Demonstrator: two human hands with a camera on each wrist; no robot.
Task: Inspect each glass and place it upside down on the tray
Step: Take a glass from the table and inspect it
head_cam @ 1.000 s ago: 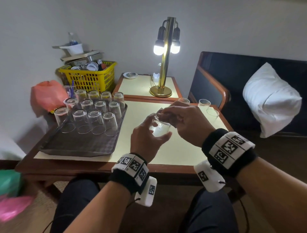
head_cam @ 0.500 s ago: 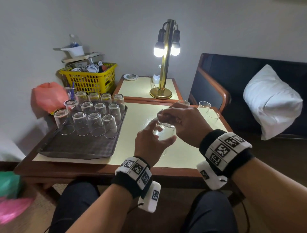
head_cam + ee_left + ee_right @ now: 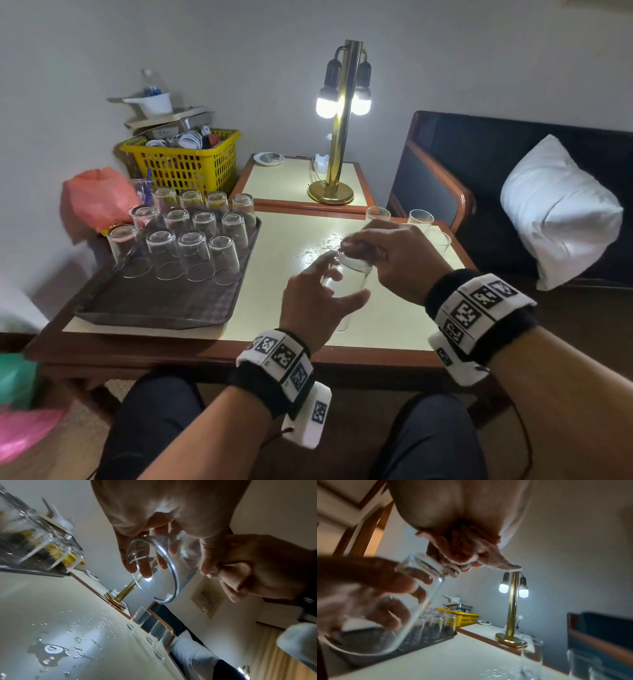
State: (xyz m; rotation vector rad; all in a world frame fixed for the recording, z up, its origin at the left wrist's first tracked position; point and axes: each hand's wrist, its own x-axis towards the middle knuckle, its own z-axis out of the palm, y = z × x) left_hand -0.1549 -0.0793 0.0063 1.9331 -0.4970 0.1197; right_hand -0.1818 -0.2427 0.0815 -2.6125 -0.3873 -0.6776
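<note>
I hold one clear glass (image 3: 346, 286) above the cream table (image 3: 284, 274), mouth down and base up. My right hand (image 3: 346, 249) pinches its base from above. My left hand (image 3: 344, 278) cups its side, thumb in front and fingers behind. In the left wrist view the glass's rim (image 3: 154, 574) faces the camera. The dark tray (image 3: 154, 303) lies at the left with several glasses (image 3: 193, 255) upside down in rows at its far end. Three glasses (image 3: 420, 219) stand upright at the table's far right corner.
Water drops (image 3: 318, 244) wet the table under the hands. A lit brass lamp (image 3: 337, 147) stands on a side table behind. A yellow basket (image 3: 185, 164) and an orange bag (image 3: 97, 195) are beyond the tray. A sofa with a white pillow (image 3: 558, 212) is at the right.
The glass has turned from tilted to mouth-down and come a little lower and nearer to me, still between both hands.
</note>
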